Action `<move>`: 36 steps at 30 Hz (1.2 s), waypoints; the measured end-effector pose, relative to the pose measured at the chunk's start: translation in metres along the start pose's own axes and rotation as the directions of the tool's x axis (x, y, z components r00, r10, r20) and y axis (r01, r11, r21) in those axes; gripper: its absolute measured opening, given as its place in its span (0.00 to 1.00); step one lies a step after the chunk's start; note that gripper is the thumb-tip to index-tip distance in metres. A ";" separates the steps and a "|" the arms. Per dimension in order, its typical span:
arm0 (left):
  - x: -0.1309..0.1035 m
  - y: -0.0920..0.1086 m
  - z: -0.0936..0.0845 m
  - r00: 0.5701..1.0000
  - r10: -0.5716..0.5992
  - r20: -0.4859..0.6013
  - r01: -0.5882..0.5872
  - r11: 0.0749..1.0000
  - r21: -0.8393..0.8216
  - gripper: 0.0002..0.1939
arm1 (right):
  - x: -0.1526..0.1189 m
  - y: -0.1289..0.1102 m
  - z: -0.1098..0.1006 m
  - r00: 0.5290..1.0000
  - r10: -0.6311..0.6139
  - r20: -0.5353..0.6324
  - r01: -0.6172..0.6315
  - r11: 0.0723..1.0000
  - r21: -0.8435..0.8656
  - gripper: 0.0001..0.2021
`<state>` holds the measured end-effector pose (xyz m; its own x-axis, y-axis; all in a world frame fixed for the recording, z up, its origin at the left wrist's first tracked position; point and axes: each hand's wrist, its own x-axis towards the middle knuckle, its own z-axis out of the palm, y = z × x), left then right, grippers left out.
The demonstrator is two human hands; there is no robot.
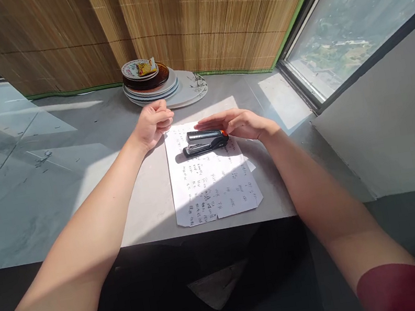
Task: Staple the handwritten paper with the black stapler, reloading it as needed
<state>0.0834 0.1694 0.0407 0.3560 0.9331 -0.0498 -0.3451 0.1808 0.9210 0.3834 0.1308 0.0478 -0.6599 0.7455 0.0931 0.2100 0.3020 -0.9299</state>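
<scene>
A black stapler (206, 141) with an orange rear end lies on its base across the handwritten sheet of paper (217, 191), its front pointing left. My right hand (244, 122) is beside it, fingers stretched out flat along the stapler's far side. The thumb side appears to touch the orange end, without a grip around it. To the upper left of the sheet, my left hand (153, 123) rests as a closed fist. Whatever is inside that fist, if anything, is hidden. A white paper corner sticks out beneath the sheet's right edge.
Behind my left hand stands a stack of plates (158, 86), topped by a small yellow packet (146, 67). Loose staples (44, 157) are scattered on the grey ledge (141, 214) to the left. A bamboo blind (177, 22) hangs behind; a window (365, 28) and white wall stand right.
</scene>
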 end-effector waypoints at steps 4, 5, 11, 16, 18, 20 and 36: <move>0.003 0.003 -0.003 0.989 0.092 -0.113 -0.096 0.995 -0.031 0.24 | 0.000 0.000 0.000 0.999 0.021 0.024 -0.021 0.999 0.030 0.28; 0.003 0.003 -0.004 0.988 0.094 -0.123 -0.098 0.995 -0.023 0.23 | 0.001 0.000 0.000 0.999 0.027 0.019 -0.027 0.999 0.021 0.27; 0.002 0.001 -0.001 0.994 0.015 -0.105 -0.023 0.997 -0.070 0.19 | 0.002 -0.003 0.002 0.999 0.037 0.011 -0.038 0.999 0.027 0.24; 0.002 0.002 0.000 0.994 -0.002 -0.110 -0.009 0.995 -0.099 0.17 | 0.001 -0.004 0.000 0.998 0.060 0.029 -0.062 0.995 0.072 0.22; 0.002 0.002 -0.001 0.993 -0.009 -0.118 -0.002 0.995 -0.098 0.16 | 0.000 -0.003 -0.002 0.995 0.068 0.075 -0.078 0.987 0.141 0.22; 0.002 0.002 -0.002 0.992 -0.016 -0.122 0.004 0.995 -0.098 0.15 | 0.000 -0.001 -0.003 0.990 0.074 0.119 -0.098 0.973 0.209 0.23; 0.004 0.000 -0.005 0.998 0.045 -0.054 -0.045 0.999 0.000 0.15 | 0.003 0.001 0.000 0.997 0.023 0.079 -0.037 0.982 0.186 0.23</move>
<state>0.0801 0.1750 0.0388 0.2923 0.9559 -0.0292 -0.3605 0.1384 0.9224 0.3816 0.1330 0.0467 -0.7102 0.7027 0.0435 0.0966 0.1584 -0.9826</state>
